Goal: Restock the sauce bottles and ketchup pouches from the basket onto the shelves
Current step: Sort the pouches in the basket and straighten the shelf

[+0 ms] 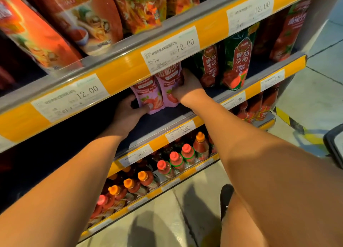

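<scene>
Two pink ketchup pouches stand side by side on the middle shelf (163, 118). My left hand (128, 113) grips the lower left edge of the left pink pouch (148, 96). My right hand (187, 85) holds the right pink pouch (169, 83) from its right side, thumb across its front. Their tops are hidden behind the orange price rail (118, 74). To their right stand red and green ketchup pouches (236, 61). Sauce bottles (176, 159) with red and orange caps fill the lower shelves.
Large red pouches (61, 24) line the top shelf. More red bottles (258, 107) sit at the right of the shelf below. A dark basket edge (334, 144) shows at the right over the grey floor (306, 102). My shoe (226, 196) is near the shelf base.
</scene>
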The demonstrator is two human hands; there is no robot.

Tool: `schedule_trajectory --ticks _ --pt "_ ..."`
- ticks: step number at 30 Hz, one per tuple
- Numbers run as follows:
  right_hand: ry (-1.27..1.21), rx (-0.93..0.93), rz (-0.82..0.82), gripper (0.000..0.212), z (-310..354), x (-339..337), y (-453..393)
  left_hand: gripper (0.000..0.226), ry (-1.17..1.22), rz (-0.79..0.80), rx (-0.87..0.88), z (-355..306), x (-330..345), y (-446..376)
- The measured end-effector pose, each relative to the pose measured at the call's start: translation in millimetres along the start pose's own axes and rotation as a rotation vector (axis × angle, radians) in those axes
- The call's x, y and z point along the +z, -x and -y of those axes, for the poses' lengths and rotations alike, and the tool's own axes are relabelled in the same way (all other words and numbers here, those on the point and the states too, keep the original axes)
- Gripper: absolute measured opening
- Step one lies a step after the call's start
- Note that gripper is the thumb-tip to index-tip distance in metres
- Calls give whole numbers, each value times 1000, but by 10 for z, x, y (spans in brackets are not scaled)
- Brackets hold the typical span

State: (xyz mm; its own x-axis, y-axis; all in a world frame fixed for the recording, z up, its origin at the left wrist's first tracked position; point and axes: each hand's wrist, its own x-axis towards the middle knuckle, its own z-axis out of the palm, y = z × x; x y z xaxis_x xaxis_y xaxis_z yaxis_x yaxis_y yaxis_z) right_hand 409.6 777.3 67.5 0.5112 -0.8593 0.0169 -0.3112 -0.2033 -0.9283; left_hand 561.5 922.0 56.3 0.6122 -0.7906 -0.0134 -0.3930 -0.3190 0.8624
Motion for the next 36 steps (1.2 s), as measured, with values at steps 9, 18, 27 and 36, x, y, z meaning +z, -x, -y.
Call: schedule_trajectory --ticks 9,18,27,36 --pt "31 -2 33 43 50 -52 24 47 67 0 -2 107 -49 83" --pt "21 7 87 56 52 -144 112 38 102 -27 4 134 -44 227" --pt "-56 60 108 57 97 -225 173 30 105 -2 22 147 -31 249" --pt "-8 49 58 56 112 -228 223 41 151 31 9 105 -95 354"
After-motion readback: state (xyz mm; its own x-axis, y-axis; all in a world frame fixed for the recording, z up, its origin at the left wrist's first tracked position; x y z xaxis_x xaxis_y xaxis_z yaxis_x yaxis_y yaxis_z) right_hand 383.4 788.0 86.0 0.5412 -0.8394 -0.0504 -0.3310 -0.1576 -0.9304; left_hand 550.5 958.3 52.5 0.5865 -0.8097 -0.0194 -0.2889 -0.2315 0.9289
